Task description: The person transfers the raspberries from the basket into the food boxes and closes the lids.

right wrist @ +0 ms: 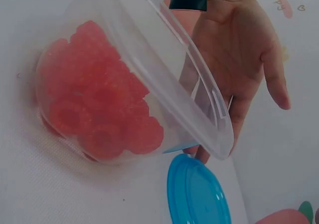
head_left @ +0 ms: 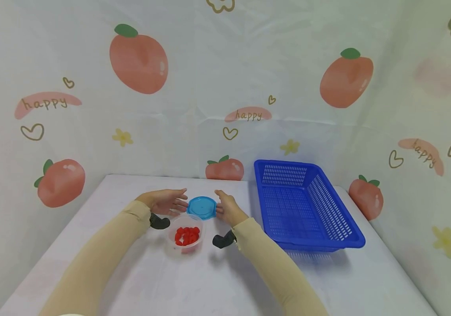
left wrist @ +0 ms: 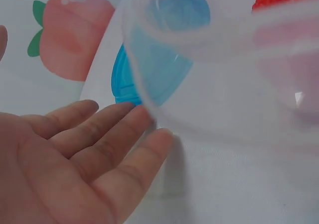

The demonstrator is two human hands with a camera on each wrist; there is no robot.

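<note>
A clear plastic tub (head_left: pixel 176 223) stands on the table with several red raspberries (right wrist: pixel 99 94) inside. Just behind it lies a round blue lid (head_left: pixel 202 207), apart from the tub. My left hand (head_left: pixel 166 202) hovers left of the lid, palm inward and fingers extended; in the left wrist view its fingertips (left wrist: pixel 162 139) overlap the tub's rim, though contact is unclear. On the lid's other side is my right hand (head_left: pixel 228 209), fingers loose at its right edge; whether they touch it cannot be told. Neither hand grips anything.
A large blue plastic basket (head_left: pixel 308 243) stands at the right, beyond my right hand. The white-covered table (head_left: pixel 194 285) meets a fabric backdrop (head_left: pixel 194 66) printed with fruit and hearts. Black wrist mounts (head_left: pixel 224 240) hang beneath both wrists.
</note>
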